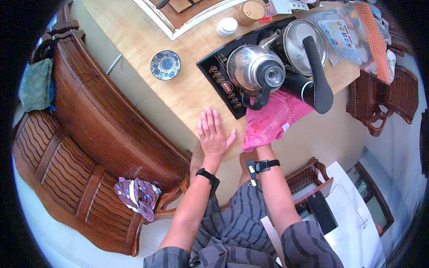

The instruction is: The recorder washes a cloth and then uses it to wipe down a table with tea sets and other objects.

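Observation:
My left hand (pixel 212 137) lies flat on the wooden tabletop (pixel 181 97), fingers slightly spread, with nothing in it. A pink cloth (pixel 264 125) covers my right hand, so its fingers are hidden; the cloth reaches up to the handle side of a steel kettle (pixel 248 67). The kettle stands on a black induction cooker (pixel 214 80) whose display is lit. Beside the kettle is an appliance with a round glass lid (pixel 298 43) and a long black handle (pixel 316 77). A blue and white patterned bowl (pixel 165 65) sits left of the cooker.
A white lidded jar (pixel 227 27) and a round wooden container (pixel 250 13) stand behind the cooker. Plastic-wrapped packages (pixel 338 38) crowd the table's right end. A carved wooden bench (pixel 80 187) with a bundled patterned cloth (pixel 139 197) is at the left.

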{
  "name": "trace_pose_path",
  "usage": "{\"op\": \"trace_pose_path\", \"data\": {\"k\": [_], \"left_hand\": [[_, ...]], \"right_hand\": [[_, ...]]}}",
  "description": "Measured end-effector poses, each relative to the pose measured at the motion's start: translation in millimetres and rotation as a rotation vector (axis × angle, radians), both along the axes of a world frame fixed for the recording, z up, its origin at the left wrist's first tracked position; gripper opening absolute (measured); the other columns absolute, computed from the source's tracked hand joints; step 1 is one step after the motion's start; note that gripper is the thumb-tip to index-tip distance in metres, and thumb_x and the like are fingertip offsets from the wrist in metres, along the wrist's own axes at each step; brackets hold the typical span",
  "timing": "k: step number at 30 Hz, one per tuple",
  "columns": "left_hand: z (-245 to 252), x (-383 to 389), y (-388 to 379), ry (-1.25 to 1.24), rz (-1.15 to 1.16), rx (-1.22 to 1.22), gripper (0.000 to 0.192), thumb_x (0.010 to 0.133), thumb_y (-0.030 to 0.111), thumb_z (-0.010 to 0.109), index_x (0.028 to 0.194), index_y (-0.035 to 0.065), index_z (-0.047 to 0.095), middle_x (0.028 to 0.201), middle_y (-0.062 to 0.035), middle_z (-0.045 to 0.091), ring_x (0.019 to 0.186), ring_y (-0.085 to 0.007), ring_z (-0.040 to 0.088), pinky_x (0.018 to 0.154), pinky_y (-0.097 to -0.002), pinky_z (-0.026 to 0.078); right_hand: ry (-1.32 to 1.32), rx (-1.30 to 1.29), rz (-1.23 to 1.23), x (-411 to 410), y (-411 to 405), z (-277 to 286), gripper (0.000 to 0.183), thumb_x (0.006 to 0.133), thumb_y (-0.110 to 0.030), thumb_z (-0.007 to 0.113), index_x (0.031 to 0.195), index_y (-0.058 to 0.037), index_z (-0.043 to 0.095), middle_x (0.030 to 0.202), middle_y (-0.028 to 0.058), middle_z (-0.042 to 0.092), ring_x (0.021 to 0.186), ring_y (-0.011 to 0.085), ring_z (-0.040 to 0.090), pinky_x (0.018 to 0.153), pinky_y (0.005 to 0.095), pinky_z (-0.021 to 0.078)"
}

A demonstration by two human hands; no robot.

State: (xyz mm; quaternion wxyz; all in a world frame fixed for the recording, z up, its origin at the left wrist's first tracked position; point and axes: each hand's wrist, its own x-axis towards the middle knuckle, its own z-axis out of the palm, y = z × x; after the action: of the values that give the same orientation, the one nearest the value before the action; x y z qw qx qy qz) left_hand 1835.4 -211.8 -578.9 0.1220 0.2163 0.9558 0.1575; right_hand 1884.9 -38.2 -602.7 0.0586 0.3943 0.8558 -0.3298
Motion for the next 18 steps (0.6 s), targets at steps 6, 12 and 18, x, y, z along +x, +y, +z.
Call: {"op": "trace_pose_path", "data": {"k": [6, 12, 18], "left_hand": [[2, -3, -18, 0.049, 0.021, -0.012, 0.093, 0.091, 0.057, 0.062, 0.157, -0.0011, 0.035, 0.165, -0.0227, 0.033, 0.154, -0.0379, 0.029, 0.125, -0.0509, 0.021], [1, -3, 4, 0.059, 0.027, 0.043, 0.094, 0.089, 0.056, 0.063, 0.158, -0.0005, 0.033, 0.166, -0.0224, 0.032, 0.155, -0.0377, 0.028, 0.125, -0.0516, 0.022], [6, -1, -8, 0.070, 0.032, -0.036, 0.093, 0.090, 0.056, 0.061, 0.158, -0.0019, 0.033, 0.165, -0.0231, 0.033, 0.155, -0.0375, 0.027, 0.126, -0.0508, 0.020]], "right_hand": [[-0.061, 0.075, 0.007, 25, 29, -28, 0.055, 0.110, -0.034, 0.046, 0.159, -0.0092, 0.037, 0.163, 0.0118, 0.040, 0.151, 0.0311, 0.035, 0.126, 0.0441, 0.0254], [-0.267, 0.459, 0.384, 82, 148, -91, 0.056, 0.111, -0.040, 0.039, 0.158, -0.0094, 0.038, 0.162, 0.0129, 0.042, 0.149, 0.0313, 0.038, 0.127, 0.0443, 0.0249], [0.139, 0.261, 0.271, 21, 166, -50, 0.052, 0.099, -0.031, 0.066, 0.144, -0.0043, 0.057, 0.146, 0.0138, 0.060, 0.135, 0.0310, 0.054, 0.116, 0.0439, 0.0396]]}}
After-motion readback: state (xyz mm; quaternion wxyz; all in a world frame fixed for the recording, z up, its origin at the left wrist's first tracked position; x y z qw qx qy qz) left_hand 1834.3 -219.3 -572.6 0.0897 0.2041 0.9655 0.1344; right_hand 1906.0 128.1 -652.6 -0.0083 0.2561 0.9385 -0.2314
